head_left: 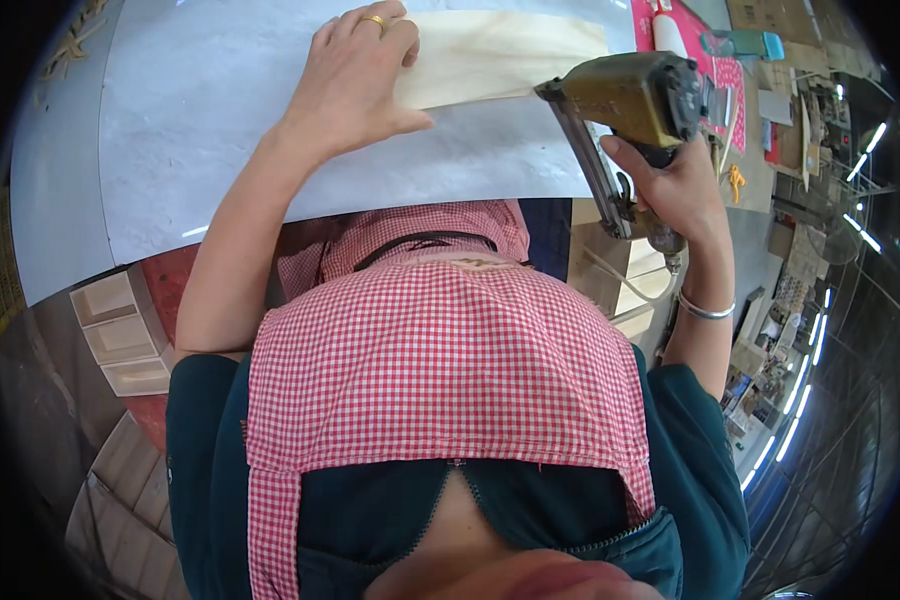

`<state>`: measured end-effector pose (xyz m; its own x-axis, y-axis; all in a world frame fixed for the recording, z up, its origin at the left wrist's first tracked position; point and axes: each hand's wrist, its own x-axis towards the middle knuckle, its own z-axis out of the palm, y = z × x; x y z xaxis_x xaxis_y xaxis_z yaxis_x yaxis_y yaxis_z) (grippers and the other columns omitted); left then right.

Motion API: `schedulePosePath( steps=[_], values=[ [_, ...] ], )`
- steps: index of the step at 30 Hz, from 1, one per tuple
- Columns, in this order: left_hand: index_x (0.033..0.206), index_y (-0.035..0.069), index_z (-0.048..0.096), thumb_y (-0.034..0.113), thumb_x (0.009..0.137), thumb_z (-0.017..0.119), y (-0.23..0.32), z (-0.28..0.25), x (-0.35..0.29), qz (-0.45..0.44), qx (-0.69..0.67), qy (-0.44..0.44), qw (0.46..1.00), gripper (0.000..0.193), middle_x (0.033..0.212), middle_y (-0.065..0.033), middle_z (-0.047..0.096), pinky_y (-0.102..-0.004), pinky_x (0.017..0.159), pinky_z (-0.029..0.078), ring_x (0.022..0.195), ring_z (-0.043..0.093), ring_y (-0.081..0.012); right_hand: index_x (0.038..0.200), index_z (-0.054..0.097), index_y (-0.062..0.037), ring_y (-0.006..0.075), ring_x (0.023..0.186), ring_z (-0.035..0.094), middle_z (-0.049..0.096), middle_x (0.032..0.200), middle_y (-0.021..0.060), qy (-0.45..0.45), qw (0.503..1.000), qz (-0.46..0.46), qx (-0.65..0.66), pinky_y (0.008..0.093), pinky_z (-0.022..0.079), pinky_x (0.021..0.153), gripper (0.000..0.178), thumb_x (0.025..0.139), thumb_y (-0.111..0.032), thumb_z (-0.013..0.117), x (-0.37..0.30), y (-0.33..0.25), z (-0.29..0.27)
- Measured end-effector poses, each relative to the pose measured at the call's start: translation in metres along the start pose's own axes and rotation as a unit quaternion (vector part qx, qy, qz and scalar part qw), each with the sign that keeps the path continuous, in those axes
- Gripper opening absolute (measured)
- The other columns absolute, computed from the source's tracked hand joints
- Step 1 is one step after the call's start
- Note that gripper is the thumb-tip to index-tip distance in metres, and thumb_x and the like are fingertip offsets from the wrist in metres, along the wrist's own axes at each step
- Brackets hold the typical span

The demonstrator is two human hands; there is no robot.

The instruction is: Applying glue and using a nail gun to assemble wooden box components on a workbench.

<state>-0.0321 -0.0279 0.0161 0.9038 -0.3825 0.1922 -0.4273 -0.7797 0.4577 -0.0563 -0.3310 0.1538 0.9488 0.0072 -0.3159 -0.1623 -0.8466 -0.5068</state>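
Observation:
A pale, thin wooden board [505,55] lies across the table in front of me. My left hand [355,85] grips the board's left end, its fingers bent over it and the thumb along the near edge. A ring shows on one finger. In my right hand [670,195] is a nail gun [620,95] with a yellow-brown and black body, held by its handle. The gun's nose tip is at the board's right part, by the near edge; whether it touches the wood I cannot tell. An air hose [635,285] trails from the bottom of the handle.
The pale grey-blue tabletop [200,120] ends close to my apron. Stacked wooden boxes [120,330] stand below at the left, with more wooden pieces [640,270] below at the right. A teal object [745,45] and a pink patterned cloth [730,100] lie at the far right.

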Motion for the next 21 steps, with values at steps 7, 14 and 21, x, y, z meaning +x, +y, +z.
schedulePosePath(
  steps=[7, 14, 21],
  values=[
    [0.103, 0.007, 0.053, 0.015, 0.065, 0.08, -0.029, 0.009, -0.007, 0.029, -0.209, -0.011, 0.977, 0.046, 0.134, -0.0232, 0.047, -0.0442, 0.102, 0.043, 0.122, 0.047, -0.0407, 0.107, 0.07, 0.0011, 0.0156, 0.056, 0.061, 0.071, 0.077, 0.0079, 0.006, 1.0, -0.02, 0.001, 0.0266, 0.047, 0.051, 0.029, 0.087, -0.017, 0.081, -0.019, -0.025, 0.018],
    [0.111, 0.006, 0.05, 0.016, 0.064, 0.079, -0.021, 0.014, -0.001, -0.022, -0.25, -0.033, 0.967, 0.057, 0.137, -0.0232, 0.045, -0.0427, 0.104, 0.044, 0.124, 0.048, -0.0408, 0.108, 0.07, 0.0024, 0.0196, 0.066, 0.067, 0.075, 0.086, 0.0117, -0.061, 0.993, -0.063, 0.074, 0.0293, 0.052, 0.058, 0.03, 0.088, -0.017, 0.082, -0.024, -0.042, 0.053],
    [0.116, 0.003, 0.047, 0.018, 0.062, 0.079, -0.028, 0.024, -0.01, -0.043, -0.295, -0.02, 0.954, 0.064, 0.136, -0.0239, 0.046, -0.0444, 0.106, 0.043, 0.125, 0.048, -0.0402, 0.11, 0.069, 0.0035, 0.02, 0.067, 0.067, 0.075, 0.088, 0.0119, -0.071, 0.991, -0.078, 0.08, 0.0287, 0.053, 0.059, 0.031, 0.088, -0.016, 0.081, -0.027, -0.05, 0.068]
  ],
)
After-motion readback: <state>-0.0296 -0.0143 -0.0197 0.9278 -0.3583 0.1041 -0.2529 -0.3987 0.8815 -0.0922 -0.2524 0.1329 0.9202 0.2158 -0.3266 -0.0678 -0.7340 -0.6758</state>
